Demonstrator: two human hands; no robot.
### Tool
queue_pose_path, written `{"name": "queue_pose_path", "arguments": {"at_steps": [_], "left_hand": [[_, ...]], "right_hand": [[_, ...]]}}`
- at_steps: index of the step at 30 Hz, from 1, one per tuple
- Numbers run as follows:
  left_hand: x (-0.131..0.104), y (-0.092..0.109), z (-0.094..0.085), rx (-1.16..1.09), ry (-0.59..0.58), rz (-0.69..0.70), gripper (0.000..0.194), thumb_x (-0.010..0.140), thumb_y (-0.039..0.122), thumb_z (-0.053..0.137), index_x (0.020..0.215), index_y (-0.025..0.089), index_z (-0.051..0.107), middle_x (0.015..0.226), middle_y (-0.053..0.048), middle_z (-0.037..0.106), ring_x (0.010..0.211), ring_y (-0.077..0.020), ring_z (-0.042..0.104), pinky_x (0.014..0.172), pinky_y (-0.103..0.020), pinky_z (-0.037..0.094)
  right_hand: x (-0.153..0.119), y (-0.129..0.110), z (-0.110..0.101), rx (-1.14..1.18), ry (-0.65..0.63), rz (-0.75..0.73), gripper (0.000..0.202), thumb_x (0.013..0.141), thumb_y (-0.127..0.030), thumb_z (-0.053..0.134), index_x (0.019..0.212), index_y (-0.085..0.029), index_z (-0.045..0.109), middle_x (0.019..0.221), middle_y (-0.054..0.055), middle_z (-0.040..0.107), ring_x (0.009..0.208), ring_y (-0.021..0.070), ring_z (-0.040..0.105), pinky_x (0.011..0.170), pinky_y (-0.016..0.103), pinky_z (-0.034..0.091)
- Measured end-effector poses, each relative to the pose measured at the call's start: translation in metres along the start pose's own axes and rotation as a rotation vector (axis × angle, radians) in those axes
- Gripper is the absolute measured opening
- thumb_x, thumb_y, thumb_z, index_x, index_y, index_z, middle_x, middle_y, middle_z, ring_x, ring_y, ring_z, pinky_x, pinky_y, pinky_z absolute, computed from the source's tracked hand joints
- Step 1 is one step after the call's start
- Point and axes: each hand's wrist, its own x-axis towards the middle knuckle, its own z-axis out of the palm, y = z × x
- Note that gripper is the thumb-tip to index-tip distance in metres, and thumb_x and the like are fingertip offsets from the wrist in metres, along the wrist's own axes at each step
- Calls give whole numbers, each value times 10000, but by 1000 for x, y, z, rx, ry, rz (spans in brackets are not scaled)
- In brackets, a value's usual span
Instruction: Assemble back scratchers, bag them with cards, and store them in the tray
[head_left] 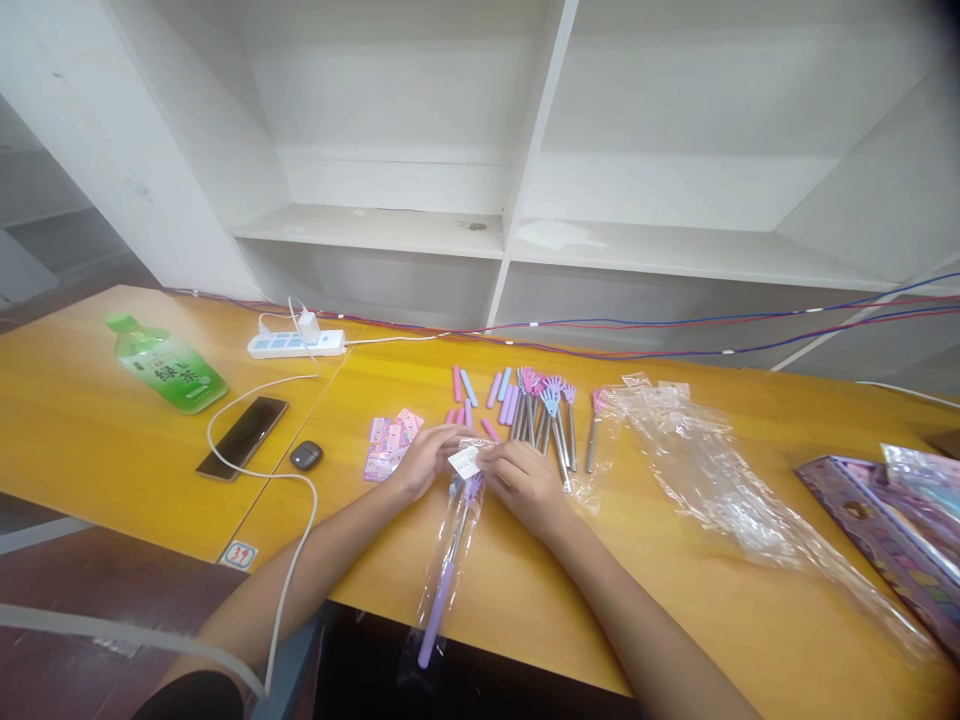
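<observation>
Both bare hands meet at the top of a long, narrow, clear plastic bag point(474, 530): the right hand point(525, 482) pinches it beside a small white printed label point(463, 461), and the left hand point(431, 460) holds the other side with curled fingers. Inside the bag lies a lilac hand-shaped scratcher with a metal rod and lilac grip point(437, 610), its lower end reaching past the near edge of the yellow wooden table point(750, 620). The step in hand appears to be work on the bag's mouth; glare and blur hide whether it is sealed. The next move seems to call for keeping the top flat and aligned between the fingertips. Just beyond the hands are pink printed cards point(386, 450) and a cluster of pink, lilac and blue hand-topped metal rods point(551, 402). Farther right, crumpled clear plastic bags point(720, 490) spread out; well left lies a green bottle point(169, 365).
</observation>
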Motion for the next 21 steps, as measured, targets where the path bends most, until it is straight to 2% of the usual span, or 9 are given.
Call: {"name": "queue_pose_path", "arguments": {"at_steps": [6, 15, 21], "left_hand": [[-1, -1, 0, -8, -15, -1, 381, 878, 448, 686, 1050, 131, 806, 1078, -138, 798, 950, -257, 731, 801, -325, 539], [-4, 4, 3, -31, -13, 12, 373, 864, 428, 697, 1049, 122, 800, 1109, -144, 793, 965, -253, 735, 817, -315, 541], [-5, 8, 4, -56, -9, -23, 412, 850, 460, 706, 1055, 114, 792, 1047, -153, 798, 912, -247, 730, 767, -313, 543]], "right_hand": [[-2, 1, 0, -91, 19, -15, 156, 1019, -220, 614, 918, -277, 719, 982, 53, 801, 898, 220, 719, 771, 388, 510], [-2, 3, -4, -99, 20, -105, 114, 996, -191, 640, 943, -269, 704, 978, 52, 793, 892, 211, 722, 771, 378, 526], [3, 3, -8, -121, 129, -174, 135, 954, -107, 683, 989, -237, 673, 955, 57, 778, 861, 196, 715, 746, 349, 509]]}}
